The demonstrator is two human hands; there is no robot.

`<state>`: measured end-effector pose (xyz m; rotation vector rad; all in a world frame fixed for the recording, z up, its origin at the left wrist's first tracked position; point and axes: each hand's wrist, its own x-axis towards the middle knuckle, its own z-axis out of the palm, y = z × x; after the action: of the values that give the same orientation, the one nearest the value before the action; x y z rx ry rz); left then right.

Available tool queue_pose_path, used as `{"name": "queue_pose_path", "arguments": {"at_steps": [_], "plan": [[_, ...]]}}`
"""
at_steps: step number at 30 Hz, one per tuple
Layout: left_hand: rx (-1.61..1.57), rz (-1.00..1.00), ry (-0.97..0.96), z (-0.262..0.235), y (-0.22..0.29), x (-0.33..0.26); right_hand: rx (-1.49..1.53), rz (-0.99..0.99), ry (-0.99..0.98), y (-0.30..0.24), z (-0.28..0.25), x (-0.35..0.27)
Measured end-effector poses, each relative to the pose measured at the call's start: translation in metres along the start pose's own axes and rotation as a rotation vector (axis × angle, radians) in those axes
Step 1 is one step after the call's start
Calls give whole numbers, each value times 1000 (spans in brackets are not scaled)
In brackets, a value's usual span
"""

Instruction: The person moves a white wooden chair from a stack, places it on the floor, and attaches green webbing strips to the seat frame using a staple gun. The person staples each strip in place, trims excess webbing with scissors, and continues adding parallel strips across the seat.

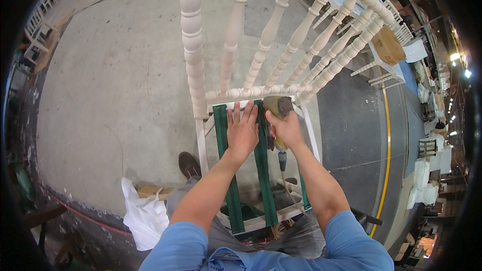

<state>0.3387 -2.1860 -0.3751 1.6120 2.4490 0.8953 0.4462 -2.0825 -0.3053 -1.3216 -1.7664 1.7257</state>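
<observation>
The left hand (242, 131) lay flat, fingers (240, 115) spread and open, pressing a green woven webbing strap (263, 170) against the rear rail of the unfinished pale wooden chair frame with turned spindles (193, 60). The right hand (287, 128) was closed around a yellow-and-brown pneumatic staple gun (277, 106), its nose at about twelve o'clock from the knuckles, just beside the left fingertips. A grey air hose (284, 180) trailed from the tool toward six o'clock, through the open seat.

The straps ran from twelve to six o'clock across the seat opening; a second green strap (222, 135) lay at nine o'clock of the left hand.

The webbing looked soft, limp and light, so it probably needed to be held flat and taut close to the rail, where the palm rested. The frame seemed stiff but light, likely to shift unless braced. The gun appeared the heaviest item, best taken by its handle.

A dark brown shoe (189, 164) stood on the grey concrete floor (110, 80) at eight o'clock, with a crumpled white plastic bag (143, 216) beyond it.
</observation>
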Motion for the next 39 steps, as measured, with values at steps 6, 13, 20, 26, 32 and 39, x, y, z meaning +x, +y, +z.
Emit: {"name": "queue_pose_path", "arguments": {"at_steps": [6,13,20,26,32,39], "plan": [[-467,-359,64,9,3,3,79,-2,24,0,1,-6],[-481,-490,-193,25,-6,2,-15,-25,-15,2,7,2],[-506,-500,-215,24,-8,4,-30,-8,-9,2,14,0],[-513,-508,-209,27,-14,2,-46,17,-26,-6,21,-1],[-505,-510,-223,25,-12,2,-46,8,-24,-1,18,-3],[-507,-507,-216,24,-12,5,-17,-25,3,-1,17,-5]]}}
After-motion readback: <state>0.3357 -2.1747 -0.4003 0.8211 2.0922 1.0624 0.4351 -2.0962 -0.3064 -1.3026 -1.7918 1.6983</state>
